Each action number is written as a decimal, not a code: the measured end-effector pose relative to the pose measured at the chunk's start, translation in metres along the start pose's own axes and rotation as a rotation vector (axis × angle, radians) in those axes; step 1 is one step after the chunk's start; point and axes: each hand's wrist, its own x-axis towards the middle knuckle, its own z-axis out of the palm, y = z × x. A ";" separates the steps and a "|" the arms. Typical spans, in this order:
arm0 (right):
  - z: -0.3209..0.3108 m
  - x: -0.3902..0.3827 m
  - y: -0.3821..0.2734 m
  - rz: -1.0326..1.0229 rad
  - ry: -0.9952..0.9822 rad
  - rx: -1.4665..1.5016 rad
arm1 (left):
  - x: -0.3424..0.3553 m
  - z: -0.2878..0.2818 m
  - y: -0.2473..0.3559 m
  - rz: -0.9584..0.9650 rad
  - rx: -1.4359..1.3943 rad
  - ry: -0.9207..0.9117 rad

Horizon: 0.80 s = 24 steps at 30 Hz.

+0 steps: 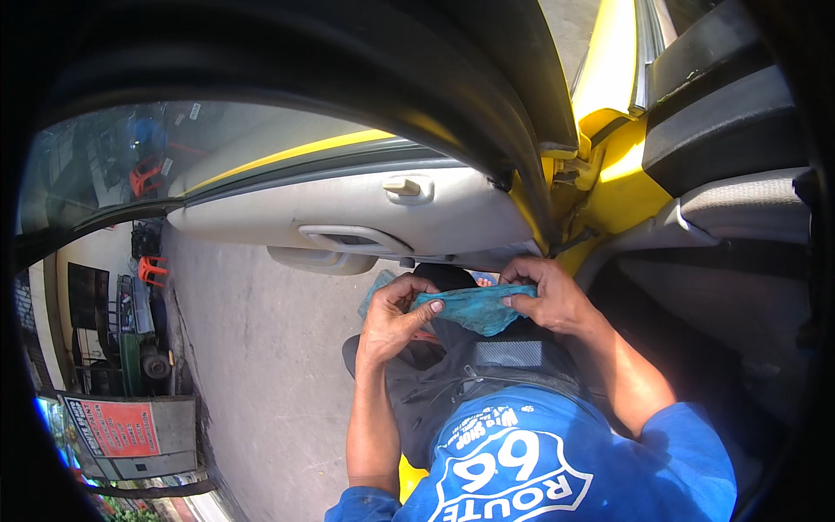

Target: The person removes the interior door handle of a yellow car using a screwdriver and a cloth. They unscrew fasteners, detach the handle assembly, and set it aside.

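Observation:
A damp-looking teal cloth (470, 309) is stretched between my two hands, low over my lap. My left hand (400, 317) pinches its left end, thumb on top. My right hand (544, 296) grips the other end. Another piece of teal cloth (374, 289) shows just behind my left hand; whether it joins the first I cannot tell. Beyond my hands is the open yellow car door's pale grey inner panel (287, 200), with a small handle (402, 186) and an armrest recess. My blue T-shirt and dark trousers fill the bottom of the view.
The yellow door frame (609, 196) and grey trim (731, 209) rise at my right. Grey concrete ground (243, 348) lies to my left. Farther left stand orange plastic chairs (152, 270), a green wheeled vehicle (139, 348) and a sign board (130, 439).

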 end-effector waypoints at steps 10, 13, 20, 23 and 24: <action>0.058 0.021 0.026 -0.048 0.082 0.050 | 0.011 0.006 -0.022 -0.049 -0.068 0.038; 0.076 0.035 0.045 -0.039 0.310 0.022 | 0.038 0.012 -0.047 0.019 0.108 0.273; 0.113 0.069 0.073 -0.091 0.680 -0.035 | 0.068 0.023 -0.095 0.227 0.532 0.584; 0.126 0.074 0.082 0.170 0.642 0.009 | 0.071 0.023 -0.102 0.297 0.578 0.667; 0.129 0.075 0.086 0.235 0.624 0.034 | 0.071 0.024 -0.104 0.301 0.565 0.693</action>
